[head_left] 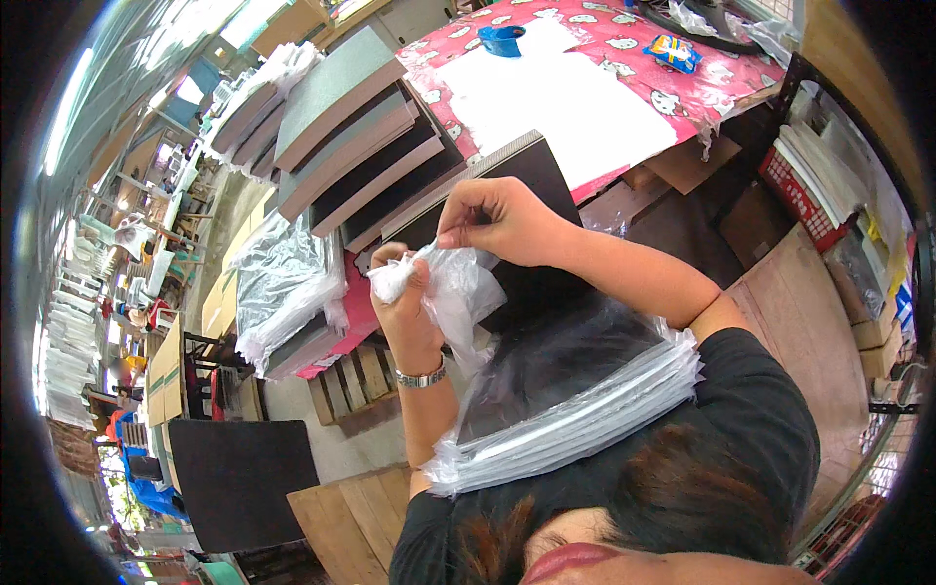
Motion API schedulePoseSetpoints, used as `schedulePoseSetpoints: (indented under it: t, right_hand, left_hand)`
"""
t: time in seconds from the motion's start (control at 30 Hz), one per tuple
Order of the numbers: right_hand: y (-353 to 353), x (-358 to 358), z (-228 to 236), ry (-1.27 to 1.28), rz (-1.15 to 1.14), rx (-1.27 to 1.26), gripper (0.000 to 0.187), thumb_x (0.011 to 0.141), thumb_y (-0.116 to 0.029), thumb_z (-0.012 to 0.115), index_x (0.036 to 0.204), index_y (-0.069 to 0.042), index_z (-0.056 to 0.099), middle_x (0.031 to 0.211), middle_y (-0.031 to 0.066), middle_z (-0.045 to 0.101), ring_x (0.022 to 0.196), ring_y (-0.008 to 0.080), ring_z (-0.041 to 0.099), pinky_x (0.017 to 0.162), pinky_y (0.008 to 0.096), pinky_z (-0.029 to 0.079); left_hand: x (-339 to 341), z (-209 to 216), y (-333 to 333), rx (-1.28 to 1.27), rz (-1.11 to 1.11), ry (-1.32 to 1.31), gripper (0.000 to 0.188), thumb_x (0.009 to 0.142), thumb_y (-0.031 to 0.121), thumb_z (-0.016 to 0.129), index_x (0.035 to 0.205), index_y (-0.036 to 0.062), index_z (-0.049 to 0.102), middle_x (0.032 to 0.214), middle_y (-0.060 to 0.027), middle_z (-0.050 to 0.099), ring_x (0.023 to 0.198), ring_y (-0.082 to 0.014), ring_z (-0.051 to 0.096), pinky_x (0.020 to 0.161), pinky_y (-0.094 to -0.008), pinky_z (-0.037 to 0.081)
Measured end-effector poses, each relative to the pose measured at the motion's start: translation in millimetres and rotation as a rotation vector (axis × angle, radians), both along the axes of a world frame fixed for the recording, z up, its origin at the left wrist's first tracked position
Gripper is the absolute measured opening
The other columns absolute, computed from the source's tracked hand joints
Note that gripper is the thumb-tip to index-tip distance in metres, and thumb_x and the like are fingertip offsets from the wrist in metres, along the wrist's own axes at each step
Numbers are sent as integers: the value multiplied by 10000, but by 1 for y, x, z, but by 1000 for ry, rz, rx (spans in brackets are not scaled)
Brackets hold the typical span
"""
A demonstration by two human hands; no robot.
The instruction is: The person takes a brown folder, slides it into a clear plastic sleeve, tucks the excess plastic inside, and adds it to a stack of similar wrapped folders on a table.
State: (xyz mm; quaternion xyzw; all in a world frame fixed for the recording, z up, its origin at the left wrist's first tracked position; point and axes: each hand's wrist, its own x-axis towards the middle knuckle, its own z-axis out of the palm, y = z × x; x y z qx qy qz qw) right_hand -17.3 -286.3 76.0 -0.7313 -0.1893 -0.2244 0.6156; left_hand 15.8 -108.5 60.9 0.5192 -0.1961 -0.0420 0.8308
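Note:
A thin clear plastic bag (pixel 456 297) hangs crumpled between my two hands. My left hand (pixel 402 304), with a metal watch (pixel 421 374) on its wrist, is closed around one edge of it. The fingertips of my right hand (pixel 502 222) pinch the plastic just above and to the right. Against my body lies a thick pile of clear plastic bags (pixel 575 429) with their edges layered toward me. Just beyond my hands stands a stack of dark flat boards with grey edges (pixel 356 146); a black panel (pixel 536 185) leans at its right.
Plastic-wrapped boards (pixel 291 278) sit left of the stack. A pink patterned table (pixel 624 44) carries a white sheet (pixel 575 107), a blue tape dispenser (pixel 501 41) and a small blue-yellow packet (pixel 673 54). Right stands a shelf with a red basket (pixel 801 195). A black board (pixel 239 483) is lower left.

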Motion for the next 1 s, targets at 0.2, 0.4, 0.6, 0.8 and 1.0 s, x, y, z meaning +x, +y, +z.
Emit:
schedulePoseSetpoints:
  t: [0.2, 0.4, 0.6, 0.8, 1.0]
  right_hand:
    - [-3, -6, 4, -42, -150, -100, 98, 816, -80, 677, 821, -12, 607, 722, 57, 594, 707, 141, 549, 709, 280, 436]
    - [-13, -1, 1, -348, -422, -374, 136, 810, -118, 679, 820, -13, 593, 727, 94, 576, 719, 233, 535, 757, 324, 415]
    - [-7, 1, 11, 173, 57, 306, 188, 925, -198, 581, 849, -27, 576, 715, -14, 524, 690, 59, 515, 633, 202, 410]
    - [-40, -30, -12, 280, 976, -424, 184, 839, -175, 672, 930, -18, 643, 829, 75, 660, 775, 136, 614, 782, 317, 466]
    - [-69, -45, -31, 419, 607, 641, 208, 924, -250, 582, 909, -44, 602, 730, -5, 553, 742, 102, 547, 701, 289, 466]
  left_hand:
    - [3, 9, -1, -9, -207, 17, 284, 749, 11, 719, 747, 94, 447, 854, -29, 560, 828, -102, 530, 743, -242, 418]
    - [-1, 15, -4, 74, -53, -33, 319, 754, -13, 727, 736, 93, 426, 776, 4, 539, 712, -83, 505, 660, -257, 429]
    - [-4, 4, -10, 143, -113, 12, 174, 855, 158, 674, 886, 64, 531, 784, 30, 535, 712, -64, 478, 662, -239, 402]
    - [-3, 6, 54, -224, -546, 78, 274, 906, 353, 593, 797, 129, 478, 717, 18, 502, 677, -95, 507, 582, -254, 420]
    - [-11, -30, 81, 877, -964, -407, 341, 797, 235, 741, 1021, 13, 612, 898, -80, 653, 777, -162, 616, 679, -301, 500]
